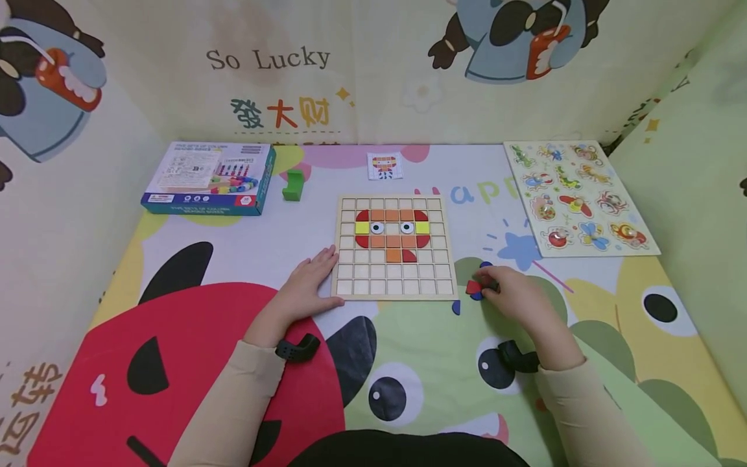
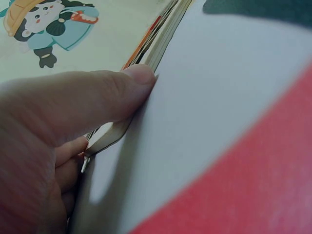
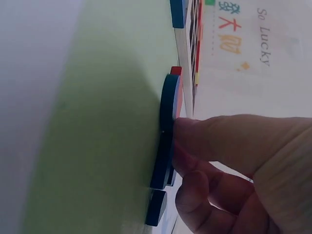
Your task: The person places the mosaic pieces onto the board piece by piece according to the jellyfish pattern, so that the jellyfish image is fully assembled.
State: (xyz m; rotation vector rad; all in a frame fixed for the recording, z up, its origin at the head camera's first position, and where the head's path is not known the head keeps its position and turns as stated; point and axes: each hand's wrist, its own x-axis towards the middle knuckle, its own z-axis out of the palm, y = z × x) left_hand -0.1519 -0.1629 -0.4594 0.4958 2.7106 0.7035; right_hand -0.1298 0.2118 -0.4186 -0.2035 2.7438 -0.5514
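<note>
A wooden grid board (image 1: 393, 288) lies in the middle of the table. Red, orange and yellow tiles and two eye tiles (image 1: 406, 227) fill part of it. My left hand (image 1: 300, 285) rests at the board's near-left corner, fingers along the left edge, thumb by the near edge. In the left wrist view the thumb (image 2: 112, 92) touches the rim. Right of the board, the bent fingers of my right hand (image 1: 519, 295) are at a red piece (image 1: 473, 287) and blue rounded pieces (image 3: 168, 102). Whether they pinch one is hidden. Another blue piece (image 1: 456, 307) lies by the near-right corner.
A small picture card (image 1: 385, 166) lies behind the board. Farther left are a green block (image 1: 294, 185) and a boxed bead set (image 1: 207, 178). An insect puzzle board (image 1: 578, 194) lies at the back right. Printed fabric walls surround the table.
</note>
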